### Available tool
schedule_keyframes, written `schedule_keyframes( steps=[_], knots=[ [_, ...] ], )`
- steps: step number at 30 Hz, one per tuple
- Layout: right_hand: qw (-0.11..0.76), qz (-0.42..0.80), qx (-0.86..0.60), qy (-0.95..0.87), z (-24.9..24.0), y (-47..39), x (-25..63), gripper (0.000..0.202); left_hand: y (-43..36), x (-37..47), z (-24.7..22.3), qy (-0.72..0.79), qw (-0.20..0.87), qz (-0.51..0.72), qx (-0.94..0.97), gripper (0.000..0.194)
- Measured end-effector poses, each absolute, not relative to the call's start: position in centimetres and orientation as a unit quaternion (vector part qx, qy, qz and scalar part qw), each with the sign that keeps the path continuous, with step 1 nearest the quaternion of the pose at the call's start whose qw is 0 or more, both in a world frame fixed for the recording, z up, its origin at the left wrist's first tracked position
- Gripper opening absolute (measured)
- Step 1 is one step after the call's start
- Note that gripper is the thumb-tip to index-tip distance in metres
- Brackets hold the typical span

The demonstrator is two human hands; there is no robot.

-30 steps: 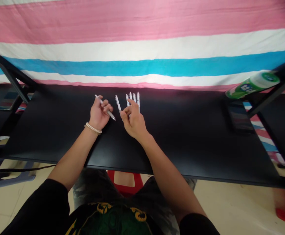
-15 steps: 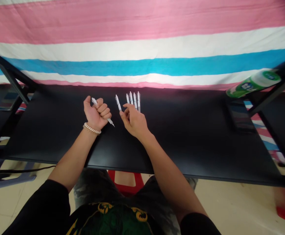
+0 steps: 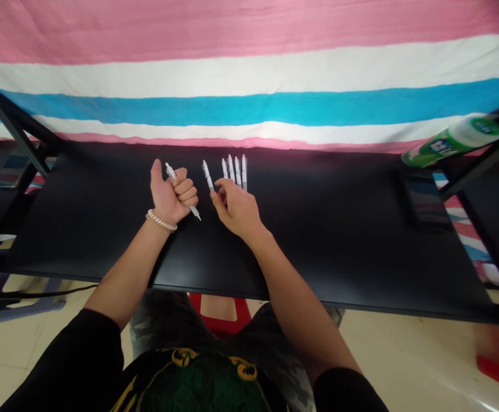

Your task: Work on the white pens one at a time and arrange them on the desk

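A white click pen [image 3: 194,210] runs through my left hand [image 3: 170,194], which is turned palm up. Its fingers curl round the barrel while the thumb points away from it. The pen's tip sticks out low on the right. My right hand [image 3: 237,209], palm down, has its thumb and forefinger closed at the lower end of another white pen [image 3: 207,173]; the hand hides that end. Just beyond the right knuckles, several similar white pens [image 3: 237,166] lie side by side on the black table [image 3: 318,229], their lower parts covered by the hand.
At the right, a green and white canister [image 3: 451,140] stands by the table's black frame, with a dark phone-like slab [image 3: 426,200] near it. A striped cloth [image 3: 249,74] hangs along the far edge. Below the front edge shows a red stool [image 3: 224,326].
The left thumb has straightened away from the fingers, and the pen in that hand has shifted slightly. The right hand stays almost still at its pen. The whole view has moved slightly.
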State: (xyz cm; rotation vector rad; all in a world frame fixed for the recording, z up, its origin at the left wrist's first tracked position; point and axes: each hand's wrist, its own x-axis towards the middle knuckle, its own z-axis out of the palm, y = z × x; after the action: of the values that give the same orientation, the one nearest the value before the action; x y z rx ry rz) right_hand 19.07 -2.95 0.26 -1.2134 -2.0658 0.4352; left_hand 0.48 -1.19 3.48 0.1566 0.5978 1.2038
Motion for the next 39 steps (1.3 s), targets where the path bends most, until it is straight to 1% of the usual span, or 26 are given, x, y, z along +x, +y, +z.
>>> schedule_keyframes(
  steps=[3,9,13,19,24,29,34,39],
  knots=[
    [0.343,0.166,-0.466,-0.798,0.3,-3.0,19.1,0.023,-1.3,0.4,3.3,0.266,0.767,0.578,0.083,0.068],
    [0.333,0.161,-0.469,-0.802,0.4,-3.1,19.1,0.022,-1.3,0.0,3.1,0.248,0.773,0.574,0.106,0.058],
    [0.325,0.159,-0.468,-0.806,0.4,-3.0,19.2,0.020,-1.3,0.1,3.1,0.247,0.762,0.590,0.105,0.061],
    [0.321,0.155,-0.468,-0.808,0.3,-2.9,19.1,0.020,-1.4,0.4,3.6,0.286,0.723,0.622,0.091,0.059],
    [0.332,0.183,-0.460,-0.803,0.4,-3.1,19.0,0.028,-1.4,1.1,3.9,0.264,0.736,0.621,0.059,0.063],
    [0.319,0.201,-0.426,-0.822,0.4,-3.8,18.4,0.038,-1.5,1.9,3.7,0.262,0.753,0.602,0.049,0.061],
    [0.295,0.196,-0.401,-0.845,-0.1,-4.4,17.6,0.042,-1.5,1.8,3.7,0.288,0.748,0.595,0.050,0.056],
    [0.294,0.190,-0.412,-0.841,-0.1,-4.2,17.7,0.041,-1.4,1.4,3.7,0.280,0.741,0.607,0.061,0.060]
  ],
)
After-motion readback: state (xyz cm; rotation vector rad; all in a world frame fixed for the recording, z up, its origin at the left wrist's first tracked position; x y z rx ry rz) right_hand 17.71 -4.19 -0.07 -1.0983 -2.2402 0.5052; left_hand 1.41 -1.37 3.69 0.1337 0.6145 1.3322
